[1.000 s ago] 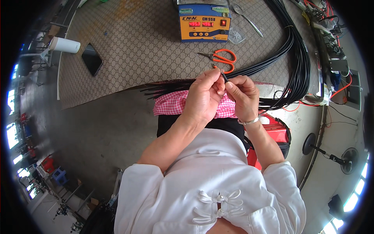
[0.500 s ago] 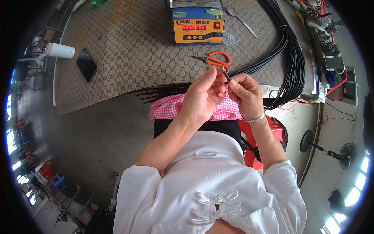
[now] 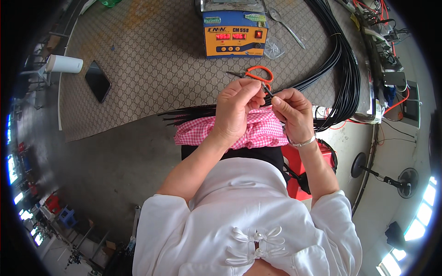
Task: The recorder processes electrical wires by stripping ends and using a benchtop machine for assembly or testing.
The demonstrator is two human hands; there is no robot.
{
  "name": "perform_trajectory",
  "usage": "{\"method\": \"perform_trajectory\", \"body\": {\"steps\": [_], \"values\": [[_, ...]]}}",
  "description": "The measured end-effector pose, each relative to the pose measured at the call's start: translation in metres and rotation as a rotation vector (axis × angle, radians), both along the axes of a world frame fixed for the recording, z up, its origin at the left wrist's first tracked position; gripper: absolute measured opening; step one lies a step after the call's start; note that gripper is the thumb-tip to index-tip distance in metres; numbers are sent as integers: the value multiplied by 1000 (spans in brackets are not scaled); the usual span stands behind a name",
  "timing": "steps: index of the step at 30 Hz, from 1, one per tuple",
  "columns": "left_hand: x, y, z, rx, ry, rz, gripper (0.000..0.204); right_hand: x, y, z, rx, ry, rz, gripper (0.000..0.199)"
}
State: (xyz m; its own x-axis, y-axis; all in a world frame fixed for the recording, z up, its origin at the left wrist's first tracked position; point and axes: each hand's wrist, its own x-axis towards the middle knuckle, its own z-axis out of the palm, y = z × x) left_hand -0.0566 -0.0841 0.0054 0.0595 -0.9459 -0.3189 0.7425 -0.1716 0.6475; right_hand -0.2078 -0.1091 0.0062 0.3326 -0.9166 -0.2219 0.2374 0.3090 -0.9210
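Observation:
My left hand [image 3: 235, 106] is closed in a pinch above the table's near edge, its thumb and fingers at the tip of a thin black cable [image 3: 269, 91]. From the right, my right hand [image 3: 295, 112] grips the same cable between thumb and bent forefinger. A small metallic bit shows at the cable's tip, too small to make out. Just beyond my fingers lie orange-handled scissors [image 3: 260, 72], partly hidden by my left hand. Below my hands, a pink checked cloth [image 3: 262, 131] covers my lap, and the loose ends of black cables [image 3: 189, 113] stick out to the left.
A blue-and-yellow soldering unit [image 3: 235, 39] with a lit red display stands at the back. Beside it are a clear plastic bag [image 3: 273, 48] and a spoon [image 3: 287, 28]. A thick bundle of black cables [image 3: 346, 73] curves along the right. A phone [image 3: 98, 81] and white cup [image 3: 64, 64] are left.
My left fingers have curled in more closely around the cable tip, and the cable shows more between my hands. My right hand has barely moved. The view has shifted slightly.

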Motion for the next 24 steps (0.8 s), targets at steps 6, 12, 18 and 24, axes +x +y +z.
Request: {"method": "perform_trajectory", "body": {"steps": [6, 12, 18, 24], "values": [[-3, -3, -4, 35, 124, 68, 9, 5, -2, -2, -56, 42, -39, 7], [8, -1, -11, 105, 254, 17, 10, -11, -31, 0, -141, 271, -59, 9], [12, 4, -25, 118, 181, 12, 11, -31, -96, -8, -463, 879, -53, 13], [15, 8, -35, 200, 103, -8, 12, -32, -137, -12, -664, 1192, 82, 17]]}}
